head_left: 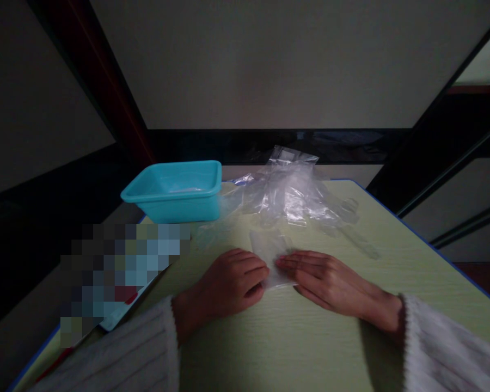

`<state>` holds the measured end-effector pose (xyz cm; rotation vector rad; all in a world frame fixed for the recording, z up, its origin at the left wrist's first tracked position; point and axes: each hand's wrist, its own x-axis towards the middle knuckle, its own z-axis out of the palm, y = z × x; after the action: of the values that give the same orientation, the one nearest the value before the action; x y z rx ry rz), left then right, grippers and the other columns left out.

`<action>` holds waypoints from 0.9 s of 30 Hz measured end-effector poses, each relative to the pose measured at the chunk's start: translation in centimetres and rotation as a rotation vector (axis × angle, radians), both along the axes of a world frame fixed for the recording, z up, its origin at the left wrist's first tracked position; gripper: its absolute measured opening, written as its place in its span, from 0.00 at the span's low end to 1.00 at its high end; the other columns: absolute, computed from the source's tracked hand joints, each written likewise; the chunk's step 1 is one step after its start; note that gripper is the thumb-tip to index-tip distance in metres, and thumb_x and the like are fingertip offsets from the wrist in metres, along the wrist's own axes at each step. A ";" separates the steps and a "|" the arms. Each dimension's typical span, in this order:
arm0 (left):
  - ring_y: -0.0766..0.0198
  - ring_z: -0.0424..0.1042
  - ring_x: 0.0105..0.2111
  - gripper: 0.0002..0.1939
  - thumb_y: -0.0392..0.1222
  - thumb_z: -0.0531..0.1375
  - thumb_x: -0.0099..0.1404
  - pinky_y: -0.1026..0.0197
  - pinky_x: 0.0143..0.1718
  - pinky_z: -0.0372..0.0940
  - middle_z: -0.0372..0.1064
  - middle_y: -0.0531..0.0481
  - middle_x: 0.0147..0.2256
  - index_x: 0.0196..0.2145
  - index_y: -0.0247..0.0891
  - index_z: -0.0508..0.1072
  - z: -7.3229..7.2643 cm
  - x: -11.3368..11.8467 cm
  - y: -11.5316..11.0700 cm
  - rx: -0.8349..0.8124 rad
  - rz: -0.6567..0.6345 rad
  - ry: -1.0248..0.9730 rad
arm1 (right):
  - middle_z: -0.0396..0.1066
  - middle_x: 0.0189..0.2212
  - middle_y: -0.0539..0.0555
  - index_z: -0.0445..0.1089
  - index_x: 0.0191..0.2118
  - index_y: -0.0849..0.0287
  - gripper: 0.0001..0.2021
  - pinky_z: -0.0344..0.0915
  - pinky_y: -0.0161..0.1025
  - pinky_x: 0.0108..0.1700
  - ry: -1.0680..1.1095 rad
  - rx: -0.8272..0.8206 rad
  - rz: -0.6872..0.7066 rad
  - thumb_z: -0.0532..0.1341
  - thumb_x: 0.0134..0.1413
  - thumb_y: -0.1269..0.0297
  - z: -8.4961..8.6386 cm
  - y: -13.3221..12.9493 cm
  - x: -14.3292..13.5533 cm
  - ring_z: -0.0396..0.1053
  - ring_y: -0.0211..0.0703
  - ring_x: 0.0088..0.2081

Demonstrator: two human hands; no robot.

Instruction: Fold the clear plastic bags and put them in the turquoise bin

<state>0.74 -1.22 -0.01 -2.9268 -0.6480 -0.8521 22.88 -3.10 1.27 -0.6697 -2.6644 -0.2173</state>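
Note:
A small piece of clear plastic film [266,242] lies flat on the table between my hands. My left hand [237,280] rests at its left edge with the fingers curled; what they hold, if anything, is hidden. My right hand [324,280] lies over its right side, palm down, with the fingers stretched out. Just beyond the film sits a heap of crumpled clear plastic bags and gloves [296,193].
A turquoise basin [179,209] stands at the table's back left, with something clear inside. A partly blurred flat item [147,272] lies along the left edge. The pale table [302,348] has a blue rim, and a wall panel rises behind it.

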 end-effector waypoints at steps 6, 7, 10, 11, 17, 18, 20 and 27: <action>0.61 0.72 0.33 0.07 0.33 0.55 0.56 0.59 0.38 0.66 0.75 0.47 0.33 0.32 0.35 0.72 -0.2 -0.1 0.2 -0.076 0.011 -0.020 | 0.76 0.35 0.60 0.70 0.35 0.67 0.15 0.71 0.42 0.43 0.019 0.008 0.014 0.46 0.59 0.75 0.2 -0.4 -0.3 0.74 0.45 0.37; 0.61 0.72 0.33 0.07 0.33 0.55 0.56 0.59 0.38 0.66 0.75 0.47 0.33 0.32 0.35 0.72 -0.3 -0.1 0.2 -0.083 0.011 -0.035 | 0.76 0.35 0.59 0.69 0.35 0.66 0.15 0.71 0.42 0.42 0.023 0.011 0.018 0.46 0.59 0.76 0.2 -0.5 -0.3 0.74 0.45 0.36; 0.61 0.73 0.32 0.08 0.31 0.55 0.56 0.59 0.36 0.66 0.75 0.46 0.32 0.32 0.34 0.73 -0.3 0.0 0.3 -0.096 0.004 -0.079 | 0.76 0.33 0.59 0.68 0.37 0.66 0.14 0.71 0.41 0.40 0.031 0.009 0.018 0.46 0.60 0.75 0.2 -0.6 -0.3 0.73 0.44 0.35; 0.61 0.73 0.32 0.08 0.31 0.54 0.56 0.59 0.35 0.66 0.75 0.47 0.32 0.32 0.34 0.73 -0.3 0.1 0.3 -0.101 0.004 -0.093 | 0.75 0.32 0.59 0.68 0.37 0.66 0.14 0.71 0.41 0.39 0.032 0.004 0.016 0.45 0.60 0.74 0.2 -0.6 -0.3 0.73 0.44 0.34; 0.62 0.72 0.30 0.10 0.28 0.53 0.57 0.61 0.34 0.66 0.76 0.48 0.30 0.29 0.35 0.74 -0.6 0.2 0.6 -0.195 0.012 -0.170 | 0.73 0.27 0.58 0.65 0.39 0.65 0.13 0.69 0.40 0.35 0.054 -0.096 0.001 0.45 0.62 0.72 0.2 -0.7 -0.1 0.71 0.43 0.31; 0.62 0.72 0.30 0.10 0.28 0.54 0.57 0.61 0.34 0.66 0.76 0.47 0.30 0.29 0.34 0.74 -0.6 0.3 0.5 -0.232 0.017 -0.183 | 0.72 0.26 0.57 0.65 0.39 0.64 0.13 0.68 0.40 0.34 0.068 -0.124 -0.006 0.44 0.62 0.71 0.2 -0.7 -0.1 0.70 0.43 0.30; 0.62 0.72 0.30 0.09 0.29 0.54 0.57 0.61 0.34 0.66 0.75 0.47 0.29 0.28 0.34 0.75 -0.6 0.4 0.5 -0.322 0.046 -0.204 | 0.71 0.25 0.56 0.64 0.36 0.62 0.12 0.66 0.38 0.32 0.112 -0.190 -0.032 0.44 0.63 0.69 0.3 -0.8 -0.1 0.69 0.41 0.28; 0.66 0.68 0.24 0.08 0.31 0.58 0.54 0.66 0.27 0.60 0.70 0.52 0.22 0.19 0.33 0.71 0.3 0.8 0.3 -0.615 0.216 -0.232 | 0.60 0.19 0.46 0.60 0.30 0.58 0.10 0.55 0.31 0.20 0.417 -0.572 -0.278 0.48 0.61 0.63 0.0 -0.7 0.1 0.58 0.34 0.19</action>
<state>1.54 -0.91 0.31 -3.1836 -1.4465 -1.1444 22.94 -3.80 1.30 -1.1171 -2.2130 0.5738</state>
